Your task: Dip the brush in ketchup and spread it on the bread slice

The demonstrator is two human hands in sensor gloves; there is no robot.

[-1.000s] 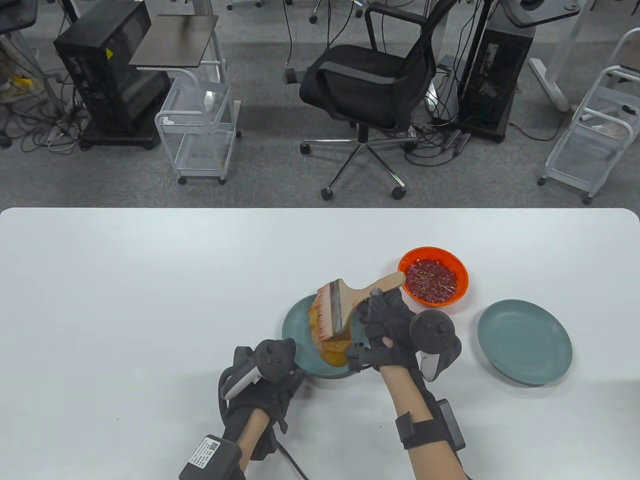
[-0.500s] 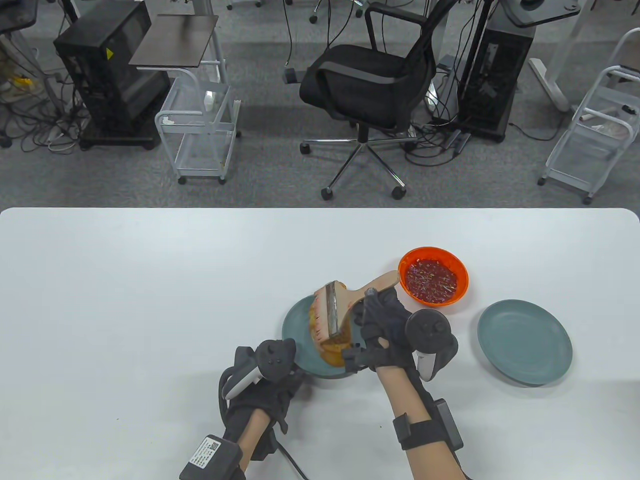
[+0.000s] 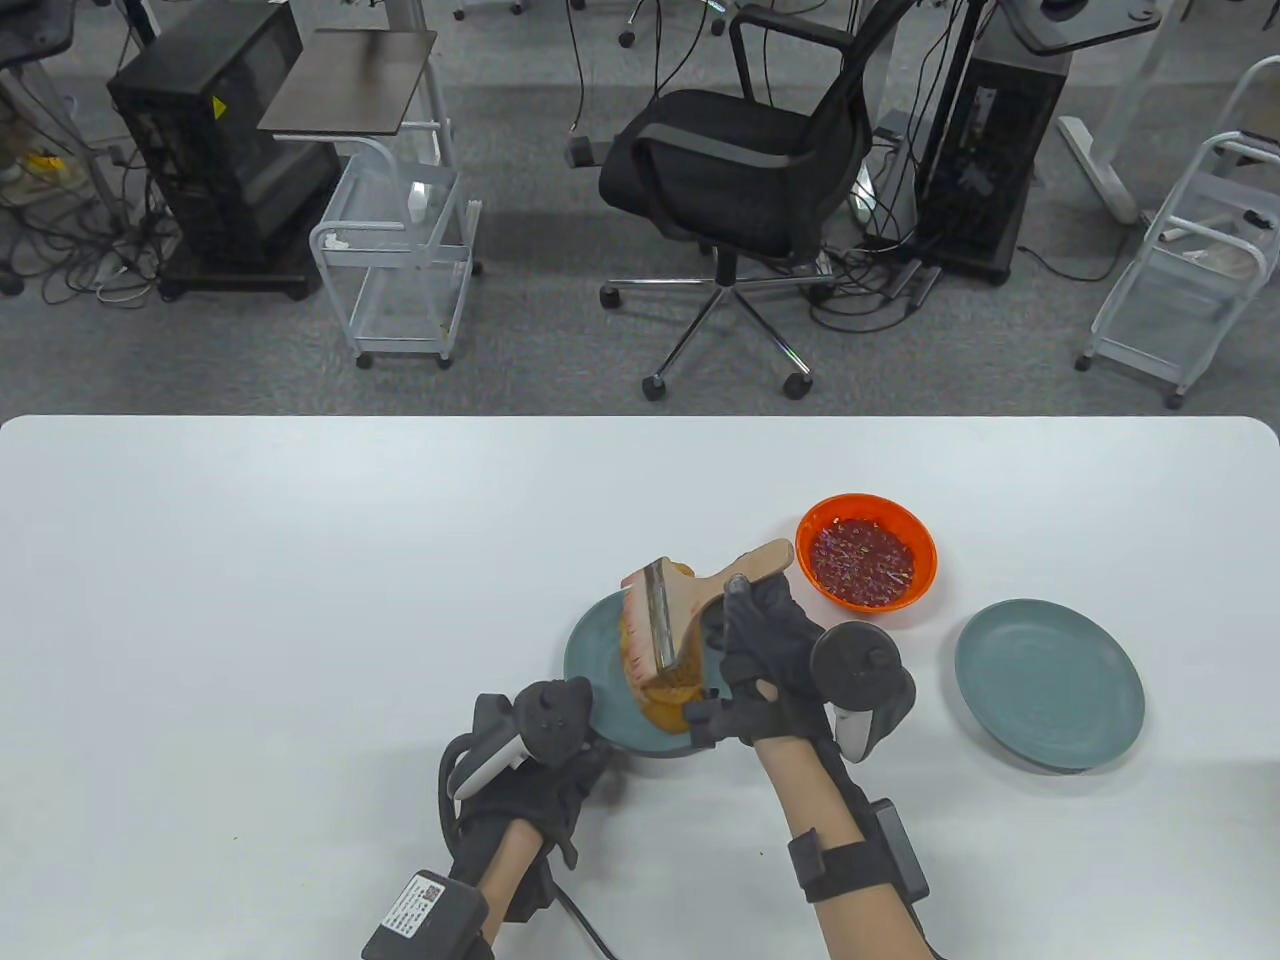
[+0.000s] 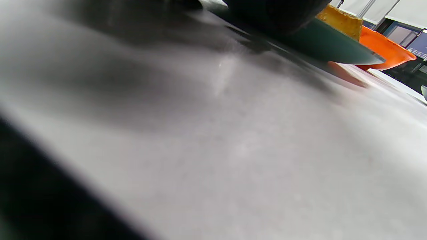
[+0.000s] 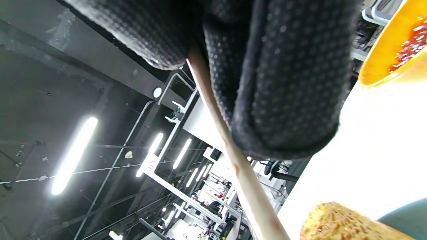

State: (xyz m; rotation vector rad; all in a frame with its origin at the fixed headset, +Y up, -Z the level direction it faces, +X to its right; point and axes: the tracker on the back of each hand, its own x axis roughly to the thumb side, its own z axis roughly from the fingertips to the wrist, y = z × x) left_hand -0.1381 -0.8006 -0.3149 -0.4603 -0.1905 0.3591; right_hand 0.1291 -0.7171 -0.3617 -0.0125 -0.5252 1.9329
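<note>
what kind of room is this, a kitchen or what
Not a kitchen: probably an office or lab. Behind the white table stand an office chair, computer towers with loose cables, and wire carts.

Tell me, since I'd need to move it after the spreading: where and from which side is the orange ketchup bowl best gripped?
Judging by its shape, grip the orange bowl by its thin flared rim, on the right or far side. Its left side is crowded by the brush handle and the right hand. The ketchup fills the middle, so pinch the rim and keep it level.
</note>
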